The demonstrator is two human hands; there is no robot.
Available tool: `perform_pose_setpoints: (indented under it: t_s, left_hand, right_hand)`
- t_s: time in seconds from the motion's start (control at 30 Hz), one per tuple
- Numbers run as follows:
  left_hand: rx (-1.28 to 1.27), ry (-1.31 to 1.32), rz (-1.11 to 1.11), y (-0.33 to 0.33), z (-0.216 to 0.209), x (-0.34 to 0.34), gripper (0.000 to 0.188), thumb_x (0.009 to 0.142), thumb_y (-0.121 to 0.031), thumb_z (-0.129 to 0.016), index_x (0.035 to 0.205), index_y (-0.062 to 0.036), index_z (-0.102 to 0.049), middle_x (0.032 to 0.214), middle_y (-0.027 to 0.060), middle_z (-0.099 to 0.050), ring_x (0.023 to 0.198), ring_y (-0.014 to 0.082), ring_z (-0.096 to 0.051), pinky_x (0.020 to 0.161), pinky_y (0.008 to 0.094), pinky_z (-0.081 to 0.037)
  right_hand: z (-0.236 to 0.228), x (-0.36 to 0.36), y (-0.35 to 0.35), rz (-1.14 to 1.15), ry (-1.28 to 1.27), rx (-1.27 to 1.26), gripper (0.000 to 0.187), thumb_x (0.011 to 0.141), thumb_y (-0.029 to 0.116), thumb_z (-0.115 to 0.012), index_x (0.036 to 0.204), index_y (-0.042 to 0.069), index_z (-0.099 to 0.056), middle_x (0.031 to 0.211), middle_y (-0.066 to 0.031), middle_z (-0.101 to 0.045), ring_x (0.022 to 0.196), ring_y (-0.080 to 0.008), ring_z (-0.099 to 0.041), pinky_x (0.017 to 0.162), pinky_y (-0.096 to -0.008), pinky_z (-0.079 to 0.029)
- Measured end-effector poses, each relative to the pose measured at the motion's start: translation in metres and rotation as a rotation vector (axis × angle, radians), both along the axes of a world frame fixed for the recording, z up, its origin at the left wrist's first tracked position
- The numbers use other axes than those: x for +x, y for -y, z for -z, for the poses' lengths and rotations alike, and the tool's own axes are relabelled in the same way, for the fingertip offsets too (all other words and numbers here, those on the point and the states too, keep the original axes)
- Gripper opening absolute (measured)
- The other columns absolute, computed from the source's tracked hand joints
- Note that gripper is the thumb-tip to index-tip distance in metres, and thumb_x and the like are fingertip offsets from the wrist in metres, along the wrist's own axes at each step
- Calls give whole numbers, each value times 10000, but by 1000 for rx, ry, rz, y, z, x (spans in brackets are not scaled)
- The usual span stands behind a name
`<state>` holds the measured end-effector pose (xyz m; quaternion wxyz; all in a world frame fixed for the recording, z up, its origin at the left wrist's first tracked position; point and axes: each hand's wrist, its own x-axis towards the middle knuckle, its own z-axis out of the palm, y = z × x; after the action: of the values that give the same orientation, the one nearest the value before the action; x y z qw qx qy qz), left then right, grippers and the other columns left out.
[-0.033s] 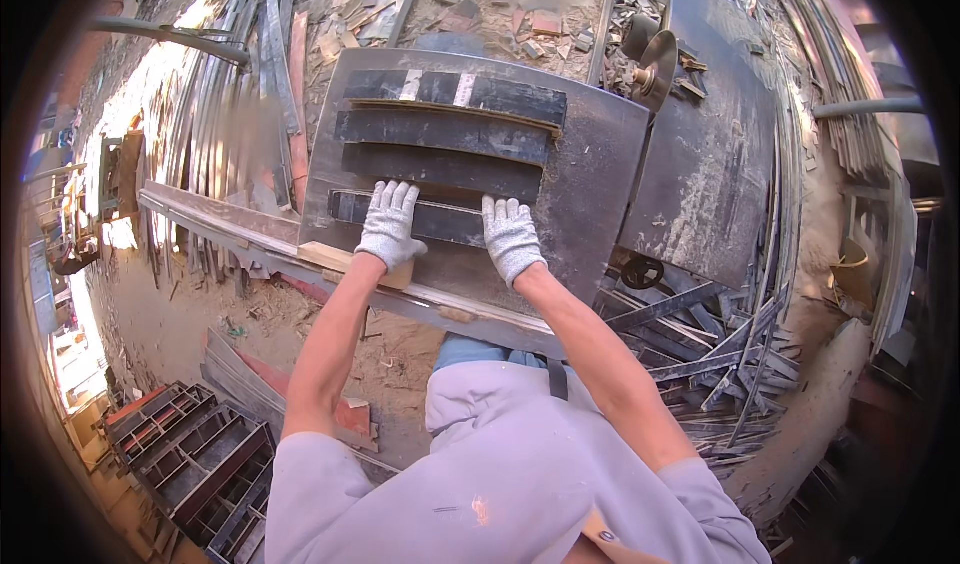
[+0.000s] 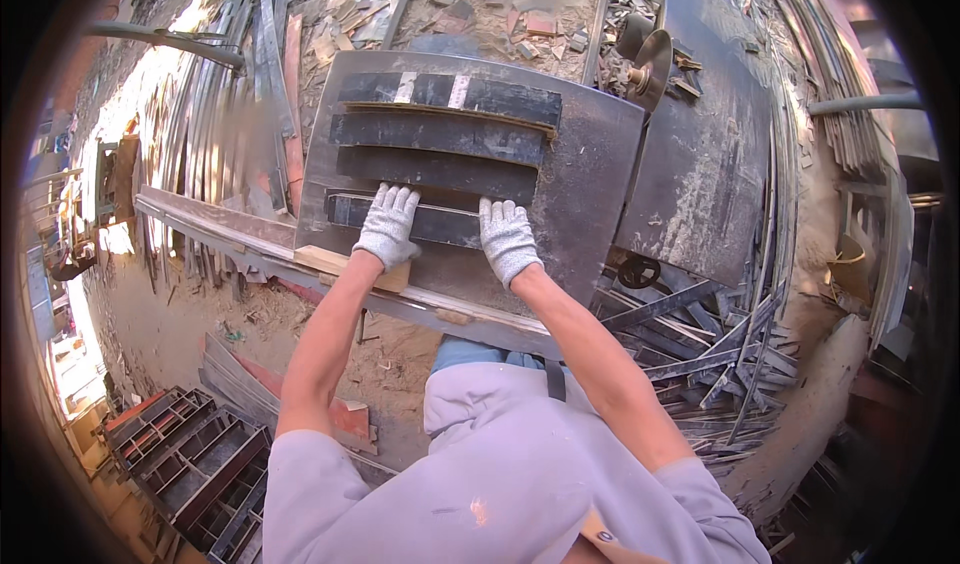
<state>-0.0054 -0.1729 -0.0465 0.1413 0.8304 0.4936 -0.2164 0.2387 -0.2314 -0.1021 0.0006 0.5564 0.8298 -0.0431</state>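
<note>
Both my hands wear pale grey knitted gloves. My left hand [image 2: 388, 226] lies across the nearest black strip of board [image 2: 445, 226], fingers stretched forward and thumb out to the right. My right hand [image 2: 508, 236] rests at the right part of that strip, its fingers extended forward and slightly apart; the strip's end there is hidden. Just beyond lie more dark strips: a plain black strip [image 2: 435, 169], a scuffed one [image 2: 445, 134] with a raw wooden edge, and a far one [image 2: 500, 99] crossed by two pale bands. All lie on a dark metal tabletop [image 2: 590, 184].
A round saw blade [image 2: 653, 69] stands at the table's far right, beside a second dusty panel [image 2: 700, 164]. A light wooden block [image 2: 393, 276] sits at the near edge by my left wrist. Scrap strips [image 2: 700, 334] pile up on the right; dark frames [image 2: 200, 454] stack at lower left.
</note>
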Motion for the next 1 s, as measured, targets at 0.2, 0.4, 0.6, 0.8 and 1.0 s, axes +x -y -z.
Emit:
perform_pose_setpoints:
  t_s: [0.2,0.4,0.6,0.8,1.0]
  left_hand:
    - [119,254,220,-25,30,-13,595,666,-223,-869,1191,-73,-632,1116,135,-623,1097,347,-601,990,470,-493]
    - [135,260,100,-19,7,-9,749,695,-386,-905,1293,-41,-616,1218,179,-626,1211,368,-578,1079,479,-461]
    - [-63,956,-1511,-7,9,54,775,902,-446,-853,1366,100,-558,1206,190,-679,1053,307,-690,886,440,-616]
    - [-451,1192,-2285,-75,21,105,570,1012,-337,-723,1469,-59,-527,1502,232,-525,1360,385,-550,1131,668,-448]
    - [-364,1296,-2125,-60,16,111,474,909,-154,-843,1294,8,-618,1260,179,-657,1062,301,-706,818,494,-686]
  right_hand:
    - [-9,12,22,72,-168,-41,670,773,156,-739,1381,-56,-551,1134,-201,-638,1062,-367,-599,933,-499,-471]
    - [-49,54,7,709,-630,-75,767,835,268,-793,1479,-13,-486,1330,-232,-634,1242,-416,-574,1070,-514,-468]
    - [-46,43,-16,1048,-1121,-408,772,852,146,-766,1521,-59,-439,1450,-273,-614,1288,-329,-655,1099,-408,-523]
    - [-56,53,-24,1121,-1117,-477,730,830,133,-823,1464,-50,-510,1377,-230,-673,1239,-307,-676,1039,-394,-552]
    - [-59,81,-8,966,-1223,-569,772,830,265,-859,1464,-23,-526,1327,-191,-694,1151,-282,-700,968,-382,-581]
